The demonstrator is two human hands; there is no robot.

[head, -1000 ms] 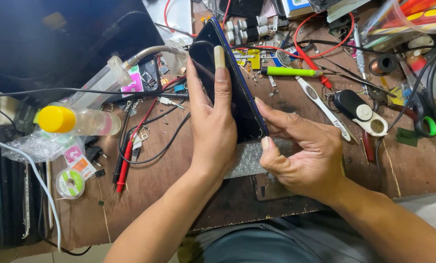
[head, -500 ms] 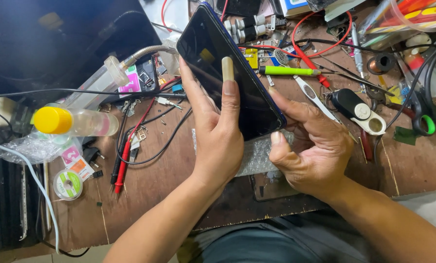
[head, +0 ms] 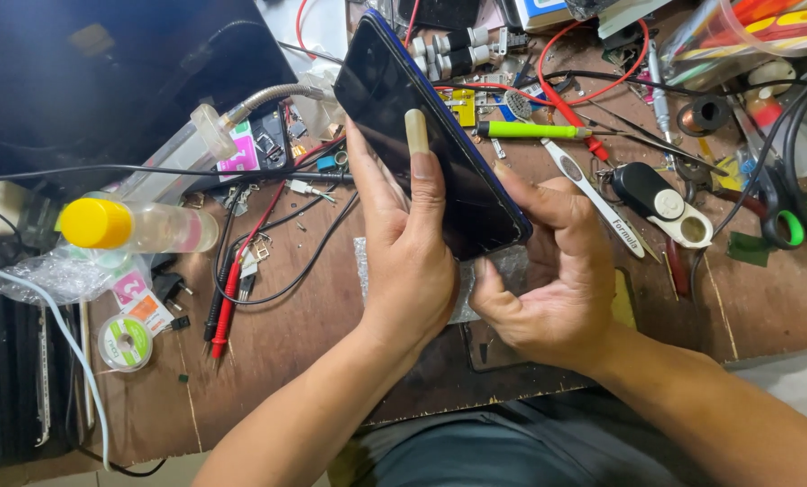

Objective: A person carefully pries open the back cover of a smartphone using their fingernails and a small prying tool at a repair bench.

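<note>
Closest to the camera, both forearms are coming up from the bottom edge, and the lap below them is mostly cut off. The left hand (head: 412, 261) is wrapping around the phone (head: 421, 126) from behind, thumb lying flat on the dark glass, while its other fingers are hidden behind the body of the phone. The right hand (head: 548, 280) is pinching the phone's near bottom corner, fingers curled in tight, so you can't really see what the fingertips are doing under the edge. The phone is being held tilted above the wooden bench (head: 295, 334), screen black and showing nothing.

Under the phone, a bit of clear plastic wrap (head: 485, 280) is peeking out, mostly covered by the hands. Left of the phone, red probe leads (head: 232, 289) are lying beside a solder reel (head: 124, 341), and further left a clear bottle with a yellow cap (head: 133, 225) is lying on its side. Right of the phone there's a white pry tool (head: 593, 194), a black loupe (head: 665, 203) and a green-handled screwdriver (head: 530, 131).

Beyond the phone the bench is getting messy: red wires (head: 566, 99), small parts too tangled to make out, and a dark laptop (head: 106, 81) far left, partly out of frame.
</note>
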